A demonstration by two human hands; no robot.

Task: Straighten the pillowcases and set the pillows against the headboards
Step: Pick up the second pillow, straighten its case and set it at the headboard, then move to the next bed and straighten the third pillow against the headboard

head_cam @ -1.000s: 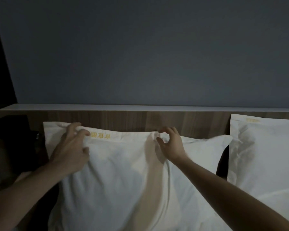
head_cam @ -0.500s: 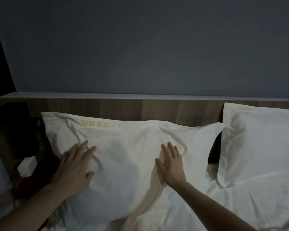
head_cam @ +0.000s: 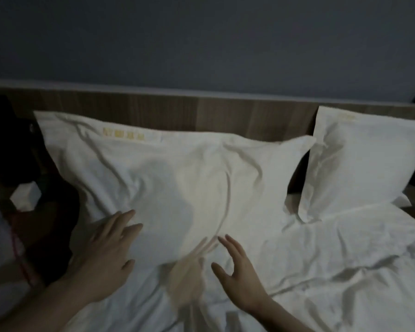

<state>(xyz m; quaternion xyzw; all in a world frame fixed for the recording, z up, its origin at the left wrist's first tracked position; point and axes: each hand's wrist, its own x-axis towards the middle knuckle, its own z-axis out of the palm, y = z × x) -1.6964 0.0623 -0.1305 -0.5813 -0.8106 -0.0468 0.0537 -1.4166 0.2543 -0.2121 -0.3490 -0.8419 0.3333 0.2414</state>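
Fingers of the left hand [head_cam: 106, 245] lie straight and spread, flat on the lower left corner of the big pillow [head_cam: 177, 183], which leans with its top edge against the wooden headboard [head_cam: 201, 116] (its cover is creased, with yellow lettering near the top). Just right of that, the right hand [head_cam: 237, 267] has its fingers straight and slightly apart, thumb out, at the pillow's bottom edge where it meets the white sheet [head_cam: 333, 259]. Farther right, a second pillow [head_cam: 359, 164] stands against the headboard.
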